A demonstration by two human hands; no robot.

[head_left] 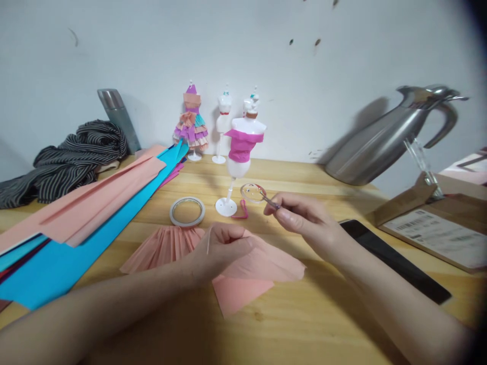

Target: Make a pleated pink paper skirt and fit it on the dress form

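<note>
L hand [224, 248], centre of frame, is closed, pinching a thin peach sheet [270, 261] betw. thumb & fingers; sheet hangs loose to the R over a flat peach piece [241, 294] on the table [289, 324]. R hand [308, 218], R of centre, grips a slim metal tool [271, 202]; type unclear. Tool's far end overlaps a clear round item near mid-frame; can't tell if they touch.

Progress, as far as visible: front dress form [241, 170], just above centre, has a magenta wrap [242, 147] round its chest & waist; bare below that, so by my read top part's done, lower part isn't. Pleated peach piece [163, 248], lower L of centre, looks gathered & formed but lies on table, off the form. Thin peach sheet in hand looks unpleated, so prob. needs more work.

Tape roll [172, 212] sits just above the pleats, so it's handy. Upper centre, L: dressed form [191, 121] w/ tiered multicolour ruffles, looks complete. White form [224, 123] beside it is mostly uncovered. Paper stack [102, 197], peach & blue, fills L side, so plenty of material's around.
</note>
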